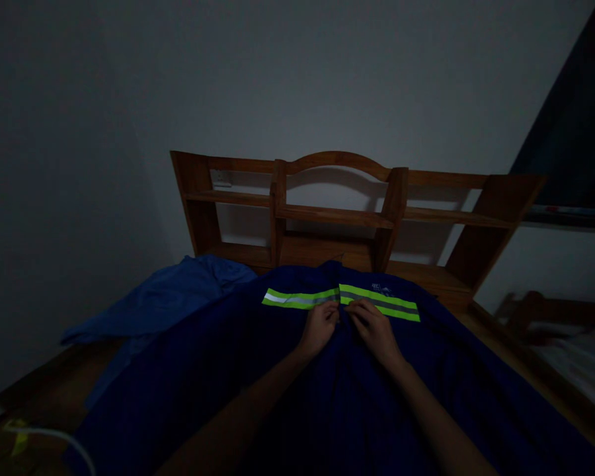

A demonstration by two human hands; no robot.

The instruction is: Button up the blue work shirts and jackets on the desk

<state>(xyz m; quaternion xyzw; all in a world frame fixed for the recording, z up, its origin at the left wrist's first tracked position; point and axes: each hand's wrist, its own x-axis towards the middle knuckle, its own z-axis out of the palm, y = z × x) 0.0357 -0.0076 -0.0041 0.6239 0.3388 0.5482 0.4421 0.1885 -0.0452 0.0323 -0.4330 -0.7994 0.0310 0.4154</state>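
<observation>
Dark blue jacket, lower centre; left hand and right hand, mid-frame, fingers pinching its front. Wooden shelf behind: upper-left compartment shows white fitting, possibly socket (dim).

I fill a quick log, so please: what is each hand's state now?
Left hand: curled at the front of the dark blue jacket; grip cannot be told.
Right hand: bent there too; grip cannot be told.
</observation>
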